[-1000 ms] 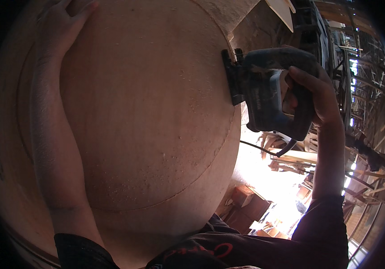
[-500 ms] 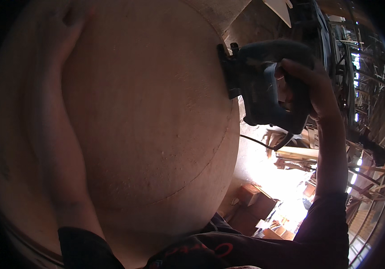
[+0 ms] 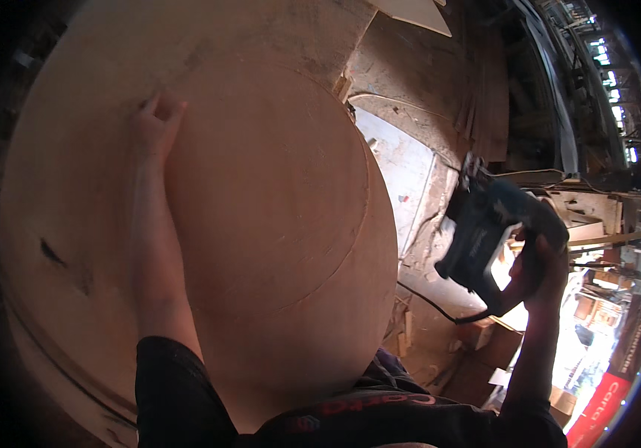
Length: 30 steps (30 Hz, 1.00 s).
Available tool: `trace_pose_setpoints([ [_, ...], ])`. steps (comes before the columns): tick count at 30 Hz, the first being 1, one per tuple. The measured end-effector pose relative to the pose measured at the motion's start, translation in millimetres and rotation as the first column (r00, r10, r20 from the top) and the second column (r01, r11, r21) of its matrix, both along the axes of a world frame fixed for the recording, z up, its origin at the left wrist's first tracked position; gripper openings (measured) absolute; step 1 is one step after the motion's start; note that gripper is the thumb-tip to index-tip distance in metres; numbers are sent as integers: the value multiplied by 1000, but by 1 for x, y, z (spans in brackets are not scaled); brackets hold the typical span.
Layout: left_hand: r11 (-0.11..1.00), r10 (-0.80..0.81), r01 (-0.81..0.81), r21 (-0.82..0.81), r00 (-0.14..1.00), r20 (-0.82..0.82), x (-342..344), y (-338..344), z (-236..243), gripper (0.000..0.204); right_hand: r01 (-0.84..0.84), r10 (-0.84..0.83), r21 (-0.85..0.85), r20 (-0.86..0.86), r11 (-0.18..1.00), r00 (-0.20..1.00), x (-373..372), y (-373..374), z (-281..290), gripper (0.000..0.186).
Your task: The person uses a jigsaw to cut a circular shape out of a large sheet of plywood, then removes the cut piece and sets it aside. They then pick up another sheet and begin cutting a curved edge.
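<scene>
Swinging the jigsaw, clamped in the right fingers at three o'clock, could snag its cord; left fingers seem apart.

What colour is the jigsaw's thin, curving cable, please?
The thin cable is black, clearest in the head view.

Arms apart — right hand curled

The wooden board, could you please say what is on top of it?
The left hand is on the wooden board, which shows a curved line and a dark mark. What the forearm covers is hidden.
</scene>
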State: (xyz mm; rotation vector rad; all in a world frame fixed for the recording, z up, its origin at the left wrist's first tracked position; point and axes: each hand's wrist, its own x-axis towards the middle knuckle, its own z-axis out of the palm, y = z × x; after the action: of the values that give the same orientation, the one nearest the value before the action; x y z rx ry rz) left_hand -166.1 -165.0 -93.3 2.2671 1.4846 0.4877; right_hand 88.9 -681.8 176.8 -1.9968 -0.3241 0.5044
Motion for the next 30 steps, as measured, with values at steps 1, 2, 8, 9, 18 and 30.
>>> trace_pose_setpoints([
  [1, 998, -49, 49, 32, 999, -1, -1, 5, -10, 70, -68, 96, -121, 244, 990, 965, 10, -34, -17, 55],
  [2, 993, -94, 95, 66, 995, -18, -6, 11, -19, 65, -92, 166, -217, 353, 972, 921, 13, -61, -27, 59],
  [8, 987, -95, 113, 115, 984, -150, -28, -23, -2, 61, 377, -368, -139, 84, 916, 926, -22, -103, -21, 63],
  [9, 984, -82, 101, 149, 989, -127, -28, -35, 5, 62, 457, -458, -111, 26, 882, 889, -25, -110, -17, 62],
  [18, 947, 97, -99, 305, 995, 23, -124, -229, 51, 52, 485, -493, -95, -87, 869, 866, -22, -152, -30, 55],
  [30, 373, 259, -381, -846, 918, -300, -308, -608, 136, 46, 350, -351, -41, -197, 936, 915, -23, -125, -39, 36],
])
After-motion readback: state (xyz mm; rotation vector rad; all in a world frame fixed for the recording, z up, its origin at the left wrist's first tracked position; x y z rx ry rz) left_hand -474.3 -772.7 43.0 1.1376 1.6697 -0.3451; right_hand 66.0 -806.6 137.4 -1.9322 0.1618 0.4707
